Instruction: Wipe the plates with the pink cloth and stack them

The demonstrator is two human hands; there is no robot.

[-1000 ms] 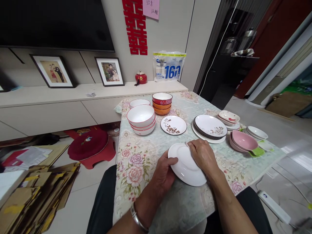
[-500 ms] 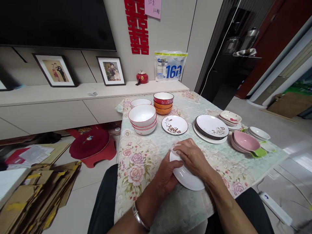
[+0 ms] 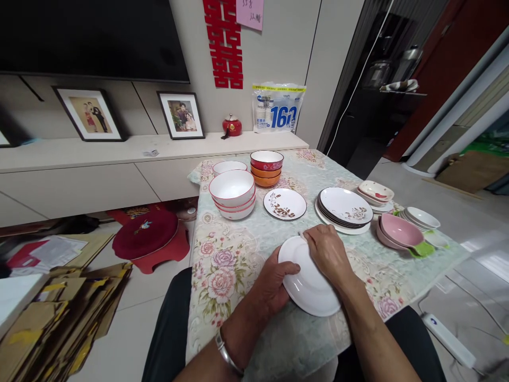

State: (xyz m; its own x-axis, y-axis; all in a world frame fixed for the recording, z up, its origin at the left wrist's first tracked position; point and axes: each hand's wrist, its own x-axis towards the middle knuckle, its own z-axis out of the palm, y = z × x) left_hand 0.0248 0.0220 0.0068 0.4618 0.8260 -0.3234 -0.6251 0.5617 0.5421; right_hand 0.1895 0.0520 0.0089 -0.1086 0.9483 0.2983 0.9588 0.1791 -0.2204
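Note:
A white plate (image 3: 308, 284) is held upside down over the near edge of a table with a flowered cloth (image 3: 226, 254). My left hand (image 3: 272, 284) grips its left rim, thumb on top. My right hand (image 3: 328, 253) rests on the plate's upper right part, fingers pressed down on a small pale cloth whose tip shows at the fingertips. A silver bracelet (image 3: 227, 359) is on my left wrist.
Further back stand stacked white bowls (image 3: 233, 193), red and orange bowls (image 3: 266, 167), a flower-patterned plate (image 3: 285, 204), a stack of plates (image 3: 344, 209), pink and green bowls (image 3: 400, 232) and small dishes (image 3: 376, 191). A red stool (image 3: 149, 239) and cardboard (image 3: 59, 318) are left on the floor.
My right hand slid left across the plate's back, then returned to its upper right part. The plate stayed in my left hand, shifting slightly.

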